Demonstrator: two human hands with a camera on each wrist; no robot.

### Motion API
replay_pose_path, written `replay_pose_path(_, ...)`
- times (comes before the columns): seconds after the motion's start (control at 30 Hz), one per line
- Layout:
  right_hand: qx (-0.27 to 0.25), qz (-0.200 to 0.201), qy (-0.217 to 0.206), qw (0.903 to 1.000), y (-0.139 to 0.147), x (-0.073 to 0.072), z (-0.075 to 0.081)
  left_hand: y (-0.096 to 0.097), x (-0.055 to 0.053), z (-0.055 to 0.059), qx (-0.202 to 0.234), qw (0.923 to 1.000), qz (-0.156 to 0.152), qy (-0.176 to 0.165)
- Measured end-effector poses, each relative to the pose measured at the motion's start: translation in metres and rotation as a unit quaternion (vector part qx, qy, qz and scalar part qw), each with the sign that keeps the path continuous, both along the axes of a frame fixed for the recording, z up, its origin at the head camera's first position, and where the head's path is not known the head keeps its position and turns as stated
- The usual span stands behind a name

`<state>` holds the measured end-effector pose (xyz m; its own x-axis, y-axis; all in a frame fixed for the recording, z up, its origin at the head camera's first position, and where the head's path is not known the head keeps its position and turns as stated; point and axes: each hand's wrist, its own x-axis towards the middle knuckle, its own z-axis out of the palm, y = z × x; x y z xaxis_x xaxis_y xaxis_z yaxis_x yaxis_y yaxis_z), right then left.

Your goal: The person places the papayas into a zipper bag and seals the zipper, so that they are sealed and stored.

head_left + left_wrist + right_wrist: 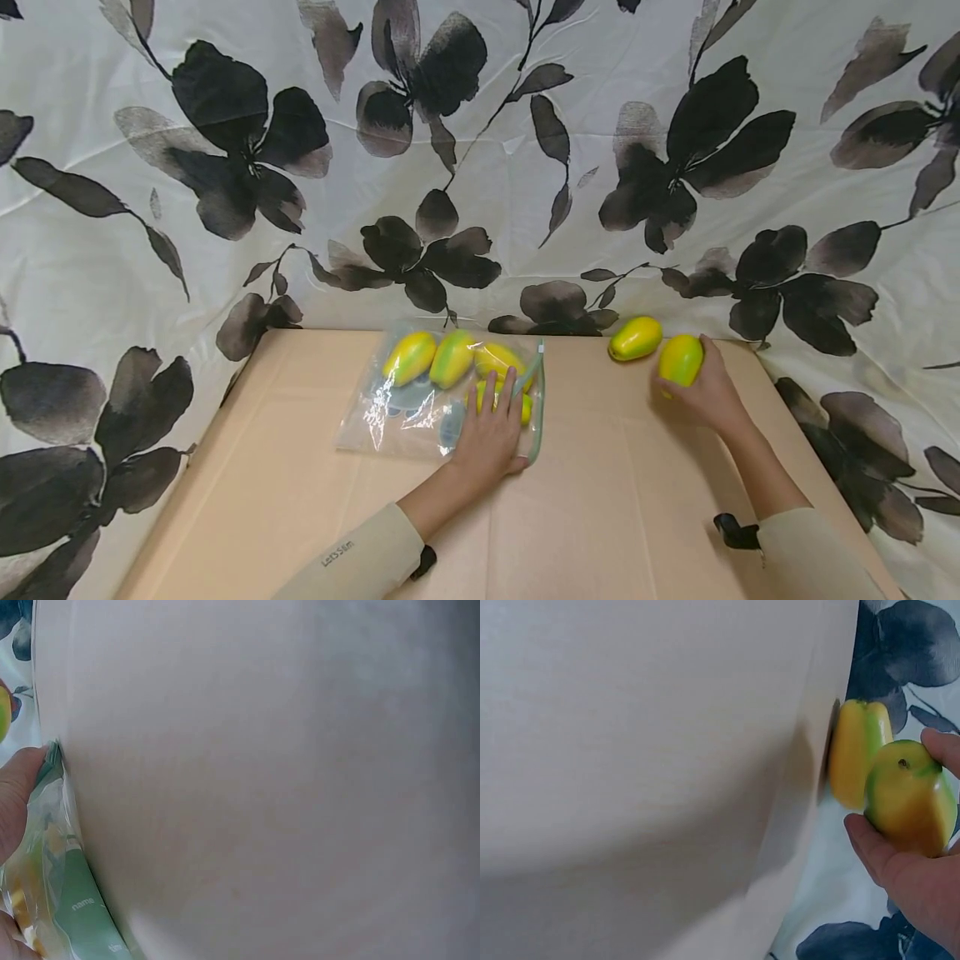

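Note:
A clear zip bag (pixel 420 421) lies on the board with several yellow-green fruits (pixel 410 358) inside, shaped like small papayas. Across its right part rests my left hand (pixel 483 442), its fingers fairly straight over the fruit. The left wrist view shows the thumb (pixel 16 796) touching the bag's green-edged end (pixel 82 900). Near the far right corner, my right hand (pixel 708 392) grips another yellow-green fruit (pixel 681 360) between thumb and fingers. A loose fruit (pixel 635 338) lies just left of it at the far edge, also seen behind the held fruit (pixel 911 802) in the right wrist view.
The light tan board (pixel 585 500) slopes to a straight far edge. Behind and around it hangs a white cloth (pixel 540 208) with dark flowers. A black strap (pixel 737 532) sits at my right sleeve (pixel 813 550).

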<state>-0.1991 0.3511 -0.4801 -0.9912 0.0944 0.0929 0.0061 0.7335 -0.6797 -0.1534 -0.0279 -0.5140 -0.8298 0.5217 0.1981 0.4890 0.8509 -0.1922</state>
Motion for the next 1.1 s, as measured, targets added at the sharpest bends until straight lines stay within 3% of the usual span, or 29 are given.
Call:
replay_pose_path(0.23,0.036,0.061,0.024,0.9972,-0.013,0.009,0.007,0.000,0.000,0.000,0.005,1.0000,0.001,-0.003)
replay_pose_path(0.53,0.040,0.148,0.008,0.9881,-0.035,0.019,0.010,0.000,0.000,-0.001,0.008,0.9999,0.000,-0.006)
replay_pose_path(0.73,0.028,0.181,-0.023,0.9829,-0.052,0.021,0.009,0.001,-0.001,-0.001,0.002,1.0000,0.002,-0.006)
replay_pose_path(1.1,0.058,0.260,-0.015,0.9637,-0.083,0.022,0.009,0.000,-0.001,-0.001,0.005,0.9999,-0.001,-0.012)
